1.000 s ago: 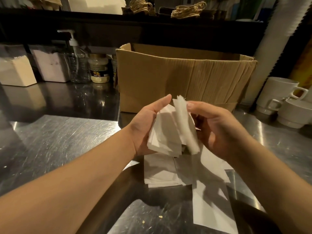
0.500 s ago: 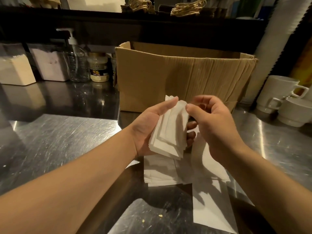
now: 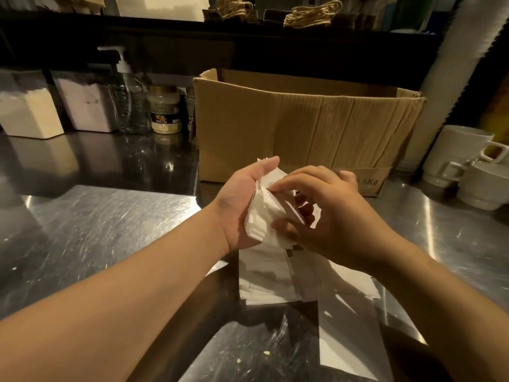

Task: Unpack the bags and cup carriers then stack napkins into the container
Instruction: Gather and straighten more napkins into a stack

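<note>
Nearest to me, loose white napkins (image 3: pixel 278 282) are lying flat on the steel counter (image 3: pixel 91 224), overlapping one another, with a larger white sheet (image 3: pixel 355 346) trailing toward the near edge and a few crumbs just beside it. I am judging these as still waiting to be gathered.

Above that pile I am holding a napkin stack (image 3: pixel 264 213) clear of the counter. My left hand (image 3: pixel 242 205) is cupping the stack from the left, thumb extended along its top edge and fingers wrapped behind it. My right hand (image 3: pixel 330 216) is pinching the front face of the stack between its thumb and forefinger, which I am reading as squaring the edges.

Behind the hands, an open cardboard box (image 3: pixel 303 128) is standing on the counter; I cannot see its contents. White mugs (image 3: pixel 462 161) are sitting to its right.

Farthest left, two clear containers (image 3: pixel 33 111) are already standing partly filled with white napkins, beside a pump bottle (image 3: pixel 129 100) and a jar (image 3: pixel 165 111). I am estimating the stacking step as under way, with the held stack and the loose pile still outside any container.
</note>
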Tool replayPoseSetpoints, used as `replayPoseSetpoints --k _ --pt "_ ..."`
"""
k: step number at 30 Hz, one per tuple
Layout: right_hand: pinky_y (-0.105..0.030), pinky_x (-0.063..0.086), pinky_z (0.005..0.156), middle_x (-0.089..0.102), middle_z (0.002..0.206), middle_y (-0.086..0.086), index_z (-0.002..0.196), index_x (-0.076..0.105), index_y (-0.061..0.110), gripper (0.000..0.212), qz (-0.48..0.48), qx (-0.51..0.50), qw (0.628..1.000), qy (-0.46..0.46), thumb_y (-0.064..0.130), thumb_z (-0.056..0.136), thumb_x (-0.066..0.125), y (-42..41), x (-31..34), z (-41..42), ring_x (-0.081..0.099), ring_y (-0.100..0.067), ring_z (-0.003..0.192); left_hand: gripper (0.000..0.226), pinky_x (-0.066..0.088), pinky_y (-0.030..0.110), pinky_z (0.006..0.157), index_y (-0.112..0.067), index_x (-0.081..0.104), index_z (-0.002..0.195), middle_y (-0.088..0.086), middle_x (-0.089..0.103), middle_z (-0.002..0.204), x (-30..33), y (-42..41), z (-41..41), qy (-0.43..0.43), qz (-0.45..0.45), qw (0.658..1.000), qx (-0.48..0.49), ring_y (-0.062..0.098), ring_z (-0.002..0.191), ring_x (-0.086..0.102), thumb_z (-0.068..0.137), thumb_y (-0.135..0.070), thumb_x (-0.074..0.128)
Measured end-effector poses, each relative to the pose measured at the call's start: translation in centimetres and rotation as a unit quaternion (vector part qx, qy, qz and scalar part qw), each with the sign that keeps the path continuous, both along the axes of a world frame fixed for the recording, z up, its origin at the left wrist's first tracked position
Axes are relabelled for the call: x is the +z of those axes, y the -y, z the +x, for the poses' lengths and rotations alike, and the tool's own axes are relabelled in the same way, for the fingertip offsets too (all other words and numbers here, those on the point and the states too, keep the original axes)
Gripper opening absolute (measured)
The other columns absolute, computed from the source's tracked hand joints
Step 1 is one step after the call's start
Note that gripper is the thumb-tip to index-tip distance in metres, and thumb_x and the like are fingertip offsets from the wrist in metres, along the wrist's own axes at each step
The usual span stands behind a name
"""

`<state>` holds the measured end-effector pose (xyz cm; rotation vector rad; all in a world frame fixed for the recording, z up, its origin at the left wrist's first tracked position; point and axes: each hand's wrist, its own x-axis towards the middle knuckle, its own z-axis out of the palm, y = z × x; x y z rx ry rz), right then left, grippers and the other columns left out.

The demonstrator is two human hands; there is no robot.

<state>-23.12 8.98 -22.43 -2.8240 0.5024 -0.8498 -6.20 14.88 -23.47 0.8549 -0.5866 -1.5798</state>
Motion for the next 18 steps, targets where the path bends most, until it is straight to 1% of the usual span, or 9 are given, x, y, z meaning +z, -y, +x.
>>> replayPoseSetpoints --k 4,7,8,10,12,13,14,15,18 --pt "-0.045 0.030 0.100 0.065 0.118 0.012 0.120 0.065 0.031 0.036 -0.066 -0.017 0.997 0.043 0.035 0.085 0.075 0.4 -0.7 0.3 0.059 -0.015 0.106 0.046 0.053 0.042 0.086 -0.009 0.077 0.087 0.011 0.067 0.089 0.0 0.1 -0.2 -0.007 0.010 1.000 0.005 0.026 0.085 0.066 0.094 -0.050 0.056" --pt "-0.050 0.043 0.094 0.068 0.109 0.009 0.110 0.069 0.026 0.025 -0.082 -0.031 0.993 0.075 0.037 0.089 0.061 0.3 -0.9 0.4 0.061 -0.017 0.101 0.052 0.055 0.039 0.083 -0.009 0.080 0.080 0.011 0.068 0.085 0.1 0.1 -0.3 0.000 0.012 1.000 -0.001 0.024 0.082 0.066 0.093 -0.052 0.053" --pt "-0.050 0.049 0.091 0.069 0.107 0.012 0.108 0.069 0.026 0.024 -0.050 -0.020 0.994 0.091 0.036 0.090 0.058 0.3 -0.7 0.3 0.062 -0.014 0.100 0.053 0.055 0.038 0.082 -0.009 0.080 0.079 0.011 0.068 0.085 0.2 0.1 -0.4 0.001 0.010 1.000 -0.003 0.024 0.081 0.066 0.092 -0.053 0.052" --pt "-0.037 0.059 0.081 0.070 0.096 0.015 0.099 0.069 0.027 0.012 0.114 0.049 0.981 0.151 0.029 0.092 0.060 0.2 0.3 -0.2 0.066 -0.008 0.093 0.054 0.056 0.038 0.081 -0.008 0.079 0.087 0.012 0.069 0.090 0.2 0.0 -0.3 -0.008 0.010 1.000 0.001 0.025 0.082 0.065 0.091 -0.054 0.052" --pt "-0.024 0.057 0.069 0.069 0.080 0.011 0.080 0.073 0.031 0.025 0.323 0.158 0.905 0.230 0.014 0.088 0.056 0.1 1.9 -0.9 0.066 -0.005 0.078 0.055 0.057 0.038 0.081 -0.008 0.078 0.096 0.011 0.070 0.096 0.2 0.0 -0.2 -0.004 0.007 1.000 0.007 0.027 0.085 0.067 0.094 -0.055 0.051" --pt "-0.020 0.054 0.066 0.066 0.073 0.010 0.069 0.072 0.031 0.033 0.402 0.194 0.862 0.241 0.009 0.083 0.051 0.2 2.6 -1.3 0.064 -0.005 0.072 0.054 0.058 0.037 0.081 -0.008 0.077 0.097 0.010 0.071 0.095 0.3 0.1 -0.1 0.002 0.006 1.000 0.006 0.027 0.085 0.069 0.095 -0.055 0.050" --pt "-0.018 0.052 0.063 0.063 0.069 0.008 0.062 0.071 0.030 0.035 0.444 0.210 0.839 0.235 0.008 0.078 0.048 0.4 3.1 -1.7 0.062 -0.005 0.067 0.052 0.059 0.038 0.080 -0.008 0.075 0.099 0.010 0.072 0.092 0.2 0.1 -0.1 0.007 0.012 1.000 0.008 0.028 0.083 0.071 0.096 -0.054 0.051" --pt "-0.018 0.052 0.060 0.063 0.068 0.005 0.060 0.070 0.027 0.033 0.455 0.217 0.839 0.207 0.008 0.076 0.048 0.5 3.4 -1.8 0.060 -0.007 0.065 0.049 0.060 0.040 0.079 -0.008 0.071 0.103 0.011 0.073 0.090 0.3 0.1 -0.3 0.015 0.020 1.000 0.006 0.029 0.082 0.072 0.095 -0.053 0.053" --pt "-0.022 0.056 0.062 0.070 0.078 -0.002 0.075 0.075 0.019 0.022 0.424 0.176 0.878 0.136 0.009 0.085 0.057 0.8 2.5 -1.4 0.064 -0.017 0.072 0.049 0.058 0.042 0.087 -0.007 0.068 0.115 0.013 0.071 0.101 0.3 -0.3 -1.0 0.029 0.007 0.999 -0.040 0.029 0.089 0.071 0.096 -0.050 0.054"
